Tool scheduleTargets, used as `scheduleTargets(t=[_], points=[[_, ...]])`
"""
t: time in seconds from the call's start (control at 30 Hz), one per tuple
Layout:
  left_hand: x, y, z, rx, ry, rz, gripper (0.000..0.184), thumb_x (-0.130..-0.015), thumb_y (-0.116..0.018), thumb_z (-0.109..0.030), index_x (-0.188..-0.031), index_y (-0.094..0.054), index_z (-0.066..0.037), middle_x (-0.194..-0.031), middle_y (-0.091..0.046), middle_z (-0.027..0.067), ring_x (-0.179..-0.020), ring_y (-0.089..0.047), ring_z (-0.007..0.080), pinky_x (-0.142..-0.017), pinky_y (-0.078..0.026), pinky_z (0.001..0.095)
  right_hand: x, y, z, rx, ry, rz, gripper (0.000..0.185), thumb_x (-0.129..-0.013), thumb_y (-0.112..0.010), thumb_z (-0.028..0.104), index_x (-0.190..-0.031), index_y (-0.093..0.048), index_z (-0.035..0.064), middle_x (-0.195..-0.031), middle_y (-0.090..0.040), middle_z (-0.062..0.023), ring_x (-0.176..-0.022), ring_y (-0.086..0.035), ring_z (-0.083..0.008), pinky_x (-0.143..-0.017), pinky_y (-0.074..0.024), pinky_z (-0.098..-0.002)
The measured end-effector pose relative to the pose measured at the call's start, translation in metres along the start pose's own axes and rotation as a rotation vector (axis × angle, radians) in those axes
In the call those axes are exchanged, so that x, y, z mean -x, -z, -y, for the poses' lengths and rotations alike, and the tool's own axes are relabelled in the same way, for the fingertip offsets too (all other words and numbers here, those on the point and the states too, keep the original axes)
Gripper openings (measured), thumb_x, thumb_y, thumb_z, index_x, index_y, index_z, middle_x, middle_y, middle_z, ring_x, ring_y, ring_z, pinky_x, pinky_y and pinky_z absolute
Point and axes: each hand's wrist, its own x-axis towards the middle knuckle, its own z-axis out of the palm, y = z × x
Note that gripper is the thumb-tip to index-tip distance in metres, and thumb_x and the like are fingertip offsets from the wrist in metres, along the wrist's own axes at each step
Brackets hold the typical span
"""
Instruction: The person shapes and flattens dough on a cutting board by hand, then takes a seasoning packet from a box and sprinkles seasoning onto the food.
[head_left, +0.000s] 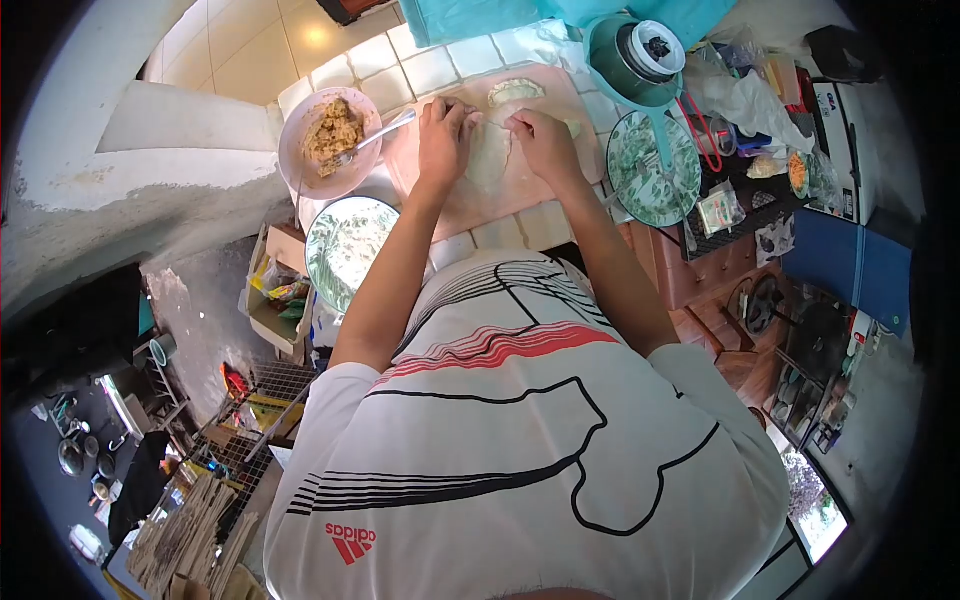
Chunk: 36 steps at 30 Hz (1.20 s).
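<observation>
A pink board (455, 208) lies on the tiled counter, with a thin, pale sheet of dough (488, 160) on it. My left hand (447, 135) is at the dough's upper left, fingers bent and pinching its edge. At the upper right edge, my right hand (541, 143) has its fingertips pressed together on the dough. Beyond my hands rests a folded, crimped dough piece (516, 92). To the left, a pink bowl (292, 160) holds a brown filling (335, 132) and a spoon (385, 130).
A floured green patterned plate (350, 250) sits at the left, another (655, 165) at the right. Behind the right plate stands a teal container (610, 70) with a white-rimmed cup. Bags and small items crowd the far right.
</observation>
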Motion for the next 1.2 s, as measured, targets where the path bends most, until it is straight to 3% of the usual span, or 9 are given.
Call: scheduleTargets(t=[0.13, 0.4, 0.57, 0.7, 0.77, 0.83, 0.93, 1.03, 1.2], points=[[0.025, 0.017, -0.005, 0.063, -0.092, 0.016, 0.028, -0.091, -0.067, -0.009, -0.119, -0.070, -0.009, -0.133, -0.059, 0.0121, -0.123, -0.053, 0.0353, -0.103, -0.043, 0.0459, 0.028, 0.014, 0.008, 0.227, 0.230, 0.069, 0.031, -0.096, -0.064, 0.024, -0.125, -0.070, 0.0152, -0.095, -0.063, -0.0135, -0.086, -0.067, -0.0341, -0.075, -0.0539, -0.0454], [0.071, 0.025, -0.002, -0.480, -0.178, 0.286, 0.059, -0.101, -0.054, -0.024, -0.159, -0.040, -0.020, -0.171, -0.021, 0.0117, -0.156, -0.022, 0.0370, -0.122, -0.027, 0.0517, 0.039, 0.016, 0.003, 0.519, 0.258, 0.268, 0.057, -0.096, -0.059, 0.020, -0.152, -0.051, 0.0239, -0.102, -0.055, -0.0143, -0.096, -0.063, -0.0333, -0.084, -0.0514, -0.0461], [0.088, 0.040, -0.025, -0.347, -0.071, 0.221, 0.058, -0.098, -0.057, -0.021, -0.154, -0.043, -0.013, -0.162, -0.032, 0.0159, -0.151, -0.028, 0.0375, -0.121, -0.029, 0.0488, 0.046, 0.028, -0.002, 0.347, 0.309, 0.309, 0.062, -0.095, -0.058, 0.018, -0.156, -0.046, 0.0202, -0.110, -0.058, -0.0179, -0.101, -0.062, -0.0354, -0.087, -0.0524, -0.0470], [0.161, 0.175, -0.063, 0.061, 0.359, -0.264, 0.047, -0.089, -0.067, -0.006, -0.134, -0.057, -0.001, -0.137, -0.060, 0.0223, -0.133, -0.052, 0.0347, -0.114, -0.039, 0.0434, 0.067, 0.037, 0.043, 0.338, 0.338, 0.162, 0.063, -0.091, -0.065, 0.011, -0.151, -0.051, 0.0146, -0.115, -0.059, -0.0171, -0.104, -0.061, -0.0365, -0.090, -0.0503, -0.0457], [0.205, 0.234, -0.043, -0.411, 0.536, -0.702, 0.034, -0.091, -0.070, -0.011, -0.121, -0.064, 0.004, -0.124, -0.065, 0.0202, -0.122, -0.057, 0.0371, -0.103, -0.044, 0.0463, 0.067, 0.031, 0.034, 0.336, 0.419, 0.162, 0.060, -0.090, -0.065, 0.012, -0.149, -0.053, 0.0143, -0.117, -0.059, -0.0167, -0.107, -0.060, -0.0364, -0.091, -0.0495, -0.0453], [0.275, 0.230, 0.044, -0.465, 0.855, -0.590, 0.044, -0.100, -0.066, -0.027, -0.126, -0.059, 0.008, -0.121, -0.063, 0.0249, -0.114, -0.059, 0.0411, -0.100, -0.046, 0.0501, 0.059, 0.013, 0.030, 0.364, 0.568, 0.120, 0.056, -0.090, -0.066, 0.013, -0.145, -0.058, 0.0143, -0.123, -0.059, -0.0161, -0.113, -0.058, -0.0357, -0.094, -0.0475, -0.0465], [0.291, 0.214, 0.041, -0.241, 0.832, -0.476, 0.048, -0.100, -0.065, -0.027, -0.133, -0.056, 0.007, -0.121, -0.063, 0.0284, -0.111, -0.064, 0.0461, -0.096, -0.049, 0.0476, 0.066, 0.006, 0.019, 0.490, 0.614, 0.124, 0.058, -0.091, -0.066, 0.019, -0.147, -0.054, 0.0100, -0.143, -0.052, -0.0187, -0.131, -0.050, -0.0380, -0.106, -0.0409, -0.0523], [0.303, 0.193, 0.048, -0.354, 0.834, -0.437, 0.036, -0.101, -0.063, -0.021, -0.126, -0.058, 0.004, -0.115, -0.068, 0.0226, -0.106, -0.066, 0.0374, -0.093, -0.049, 0.0438, 0.073, -0.004, 0.004, 0.566, 0.578, 0.235, 0.080, -0.096, -0.060, 0.036, -0.158, -0.028, -0.0036, -0.168, -0.021, -0.0235, -0.153, -0.025, -0.0421, -0.123, -0.0263, -0.0514], [0.295, 0.181, 0.043, -0.137, 0.833, -0.450, 0.039, -0.096, -0.068, -0.017, -0.126, -0.058, 0.006, -0.118, -0.068, 0.0272, -0.109, -0.065, 0.0434, -0.094, -0.049, 0.0448, 0.085, -0.005, -0.007, 0.642, 0.584, 0.283, 0.085, -0.100, -0.053, 0.047, -0.160, -0.022, -0.0038, -0.170, -0.015, -0.0235, -0.157, -0.018, -0.0396, -0.128, -0.0190, -0.0468]])
